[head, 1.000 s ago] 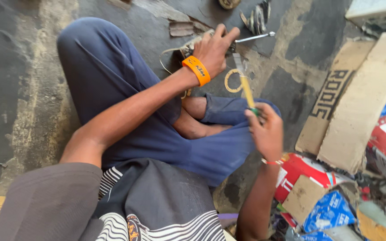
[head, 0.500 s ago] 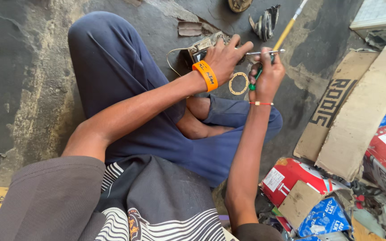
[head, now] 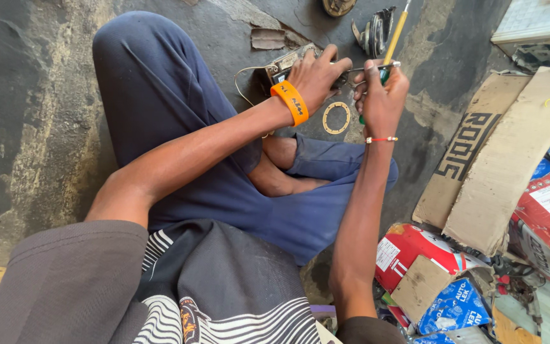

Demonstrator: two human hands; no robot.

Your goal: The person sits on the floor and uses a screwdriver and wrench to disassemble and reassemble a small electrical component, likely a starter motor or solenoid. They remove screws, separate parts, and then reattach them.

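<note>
While you sat cross-legged on the concrete floor point(head: 46, 114), your dark blue trousers point(head: 160, 108) filled the middle of the view and flattened cardboard sheets point(head: 510, 159) leaned at your right, above a heap of red and blue boxes point(head: 440, 280). Your left hand point(head: 316, 76), with an orange wristband point(head: 290, 102) on its wrist, lay curled over a small metal-cased part point(head: 288, 62) on the floor beyond your knee, fingers pressed down on its top. A thin wire point(head: 246, 79) looped out from that part toward your leg. Your right hand point(head: 382, 95), a thin red thread band at its wrist, was closed in a fist around a screwdriver point(head: 394, 35) with a yellow shaft and green grip, the shaft pointing up and away from you. A slim metal rod point(head: 370, 65) ran level between both hands; I cannot tell which fingers pinched it. A flat tan ring point(head: 337, 118) lay on the floor just below your hands, touching neither.
</note>
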